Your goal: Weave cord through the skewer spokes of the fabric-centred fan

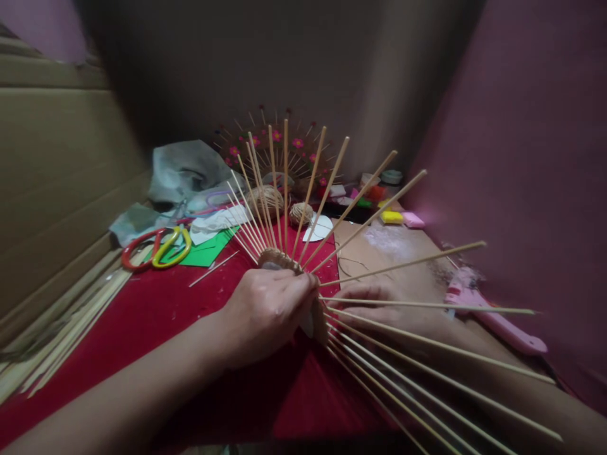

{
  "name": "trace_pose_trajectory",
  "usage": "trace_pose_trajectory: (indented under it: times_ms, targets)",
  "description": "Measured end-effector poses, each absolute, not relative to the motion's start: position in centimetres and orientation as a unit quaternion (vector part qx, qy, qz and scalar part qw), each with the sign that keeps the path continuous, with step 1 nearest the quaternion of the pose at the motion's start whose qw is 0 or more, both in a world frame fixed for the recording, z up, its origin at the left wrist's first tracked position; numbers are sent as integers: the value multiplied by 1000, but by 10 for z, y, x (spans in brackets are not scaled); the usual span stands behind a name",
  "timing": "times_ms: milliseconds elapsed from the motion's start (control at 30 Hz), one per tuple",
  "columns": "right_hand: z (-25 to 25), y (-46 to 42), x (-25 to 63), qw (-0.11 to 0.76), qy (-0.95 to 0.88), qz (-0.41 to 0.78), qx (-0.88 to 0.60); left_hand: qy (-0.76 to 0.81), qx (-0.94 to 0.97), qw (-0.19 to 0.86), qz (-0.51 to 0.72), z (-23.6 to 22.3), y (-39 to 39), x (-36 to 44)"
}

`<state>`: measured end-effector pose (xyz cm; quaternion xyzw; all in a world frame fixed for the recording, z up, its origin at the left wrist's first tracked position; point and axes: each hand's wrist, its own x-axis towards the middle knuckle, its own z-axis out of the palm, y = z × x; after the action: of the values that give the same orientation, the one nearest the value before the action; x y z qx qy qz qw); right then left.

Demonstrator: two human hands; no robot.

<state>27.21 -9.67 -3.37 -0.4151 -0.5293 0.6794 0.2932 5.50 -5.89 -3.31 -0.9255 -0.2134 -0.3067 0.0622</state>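
Observation:
A half-round fan of thin wooden sticks (286,189) spreads outward from a small base wrapped in brown twine (279,258). My left hand (272,309) is closed on the rim of this base, thumb and fingers pinched together where several sticks meet. Behind the sticks on the right, my right hand (367,300) reaches in with its fingers together at the same rim. Its fingertips are partly hidden by the sticks and my left hand. A pale piece of the base (308,322) shows under my left hand.
Scissors with red and yellow handles (173,248) lie by green paper (208,248) at left, near loose wooden strips (80,335). Twine balls (264,202) and a flowered stick fan (277,139) stand behind. A pink glue gun (493,309) lies right. Cardboard (52,158) borders the left.

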Motion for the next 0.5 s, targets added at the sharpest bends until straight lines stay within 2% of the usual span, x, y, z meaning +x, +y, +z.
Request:
trace_pose_trajectory:
  times_ms: [233,500]
  targets:
    - [-29,-92,257,323,-419,719,-451,-216,-928,62,-298,-32,-59,55]
    - [-54,-84,254,360,-421,739,-384,-211,-925,58,-310,-34,-59,54]
